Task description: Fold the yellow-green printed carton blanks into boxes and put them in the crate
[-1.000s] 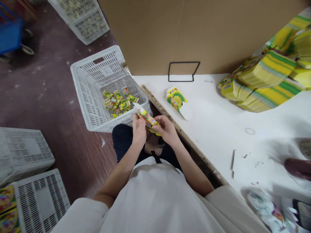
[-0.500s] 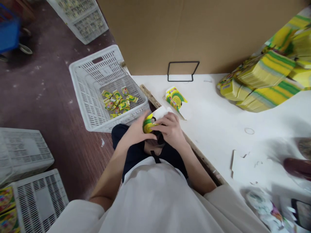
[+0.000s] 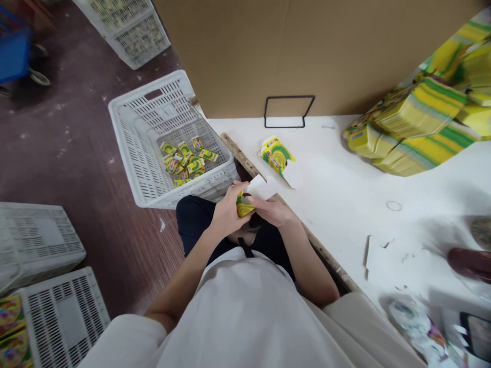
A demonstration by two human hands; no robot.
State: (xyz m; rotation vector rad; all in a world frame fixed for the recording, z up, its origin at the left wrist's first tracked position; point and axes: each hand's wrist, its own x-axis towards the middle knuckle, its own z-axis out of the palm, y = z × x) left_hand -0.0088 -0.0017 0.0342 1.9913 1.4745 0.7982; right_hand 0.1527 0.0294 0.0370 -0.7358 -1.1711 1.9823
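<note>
From one round to five o'clock in the head view, a white tabletop (image 3: 330, 214) spreads out, its near edge a worn wooden strip (image 3: 320, 243). A tall brown cardboard sheet (image 3: 245, 56) stands at twelve, with a black wire frame (image 3: 284, 126) before it at one. Stacks of yellow and green cartons (image 3: 418, 122) lie towards half past two, and a plastic bag (image 3: 412, 319) lies at four. Dark reddish floor (image 3: 84, 143), flecked with white scraps, fills nine o'clock; a blue cart (image 3: 13, 56) stands on it towards ten.

Just below centre, at six, the carton in hand (image 3: 244, 205) is held over the person's dark-trousered lap. It is yellow and green outside, with white inner board sticking out towards one o'clock; much of it is covered by fingers. The left hand (image 3: 229, 209) curls around its left side, thumb and fingers parted only by the carton. The right hand (image 3: 275, 210) pinches it from the other side, thumb on top; its other fingers are mostly hidden. Near them, at two, another yellow and green carton (image 3: 279, 156) lies on the tabletop, a white flap spread.

At ten, a white slotted crate (image 3: 126, 148) holds a loose heap of small yellow and green boxes (image 3: 187, 158) on its bottom. Further out, near eleven, stacked crates (image 3: 134, 41) show many pale yellowish pieces through their slots.
</note>
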